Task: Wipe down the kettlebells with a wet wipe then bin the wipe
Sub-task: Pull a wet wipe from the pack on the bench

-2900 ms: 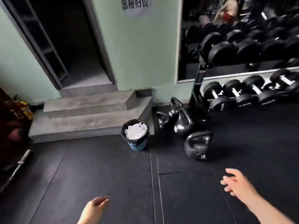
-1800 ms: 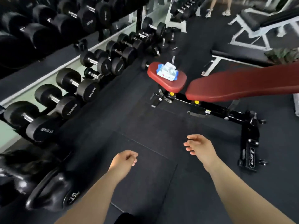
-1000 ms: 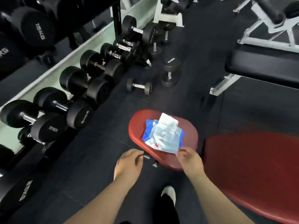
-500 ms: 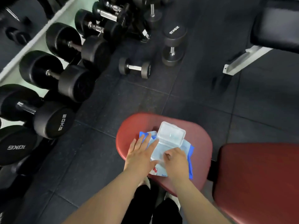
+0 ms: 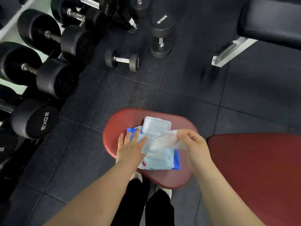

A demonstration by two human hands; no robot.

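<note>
Low in the middle of the frame, a blue pack of wipes (image 5: 160, 162) lies on the red seat pad (image 5: 128, 119), its clear lid (image 5: 156, 125) flipped up. The left hand (image 5: 131, 148) lies flat with fingers spread, pressing on the pack's left side. The right hand (image 5: 193, 144) pinches a wet wipe (image 5: 164, 140) that stretches from the pack's opening up to its fingers. Dumbbells (image 5: 121, 60) lie on the dark floor (image 5: 195, 95) at the upper left. No kettlebells are in view.

"20KG" dumbbell (image 5: 35, 122), "25KG" dumbbell (image 5: 162, 18)
</note>
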